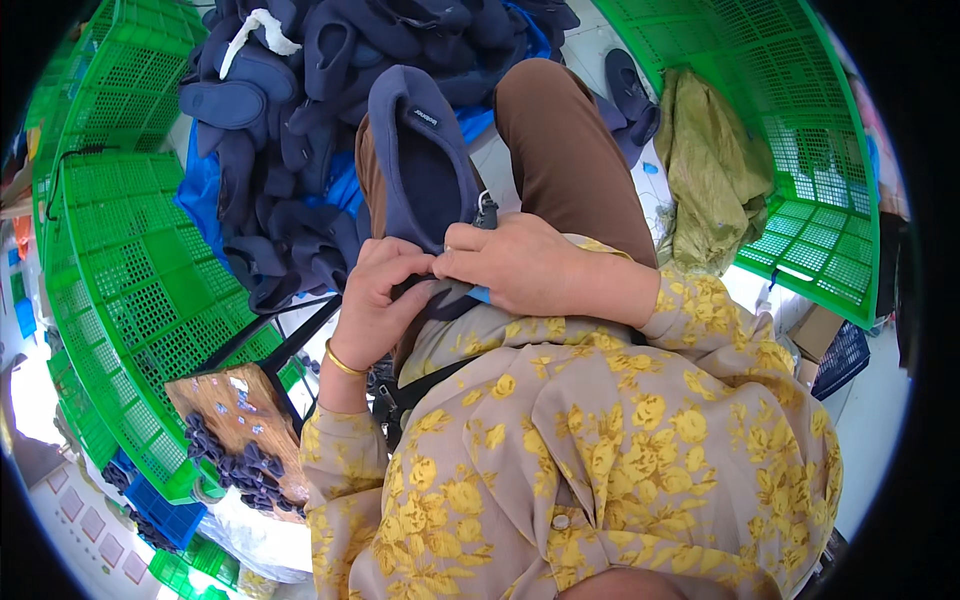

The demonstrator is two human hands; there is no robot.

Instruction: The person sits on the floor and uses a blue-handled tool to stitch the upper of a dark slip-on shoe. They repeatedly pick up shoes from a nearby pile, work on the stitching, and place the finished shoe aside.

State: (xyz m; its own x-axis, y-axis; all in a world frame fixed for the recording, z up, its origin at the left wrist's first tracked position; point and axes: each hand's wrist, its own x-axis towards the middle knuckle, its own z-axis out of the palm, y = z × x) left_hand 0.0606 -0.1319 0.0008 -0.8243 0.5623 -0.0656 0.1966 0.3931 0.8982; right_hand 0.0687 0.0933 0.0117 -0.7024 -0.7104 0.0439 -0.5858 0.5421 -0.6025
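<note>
A navy felt-like slipper (415, 150) lies across my lap, its toe pointing away from me and its opening facing up. My left hand (378, 295) is closed at the slipper's heel end, thumb and forefinger pinched together. Against it, my right hand (525, 265) is closed too, with its fingertips meeting the left ones at the heel edge. A small dark tool (487, 212) with a pale tip sticks out above the right hand's fingers. Below that hand shows a bit of blue (480, 295); I cannot tell whether it belongs to the tool. What the fingertips pinch is hidden.
A large pile of navy slippers (300, 130) on blue sheeting lies ahead of my knees. Tall green plastic crates stand at left (110, 290) and right (800, 200). Beside the right one is an olive sack (710, 170). A wooden board (240, 415) with dark scraps sits at my left.
</note>
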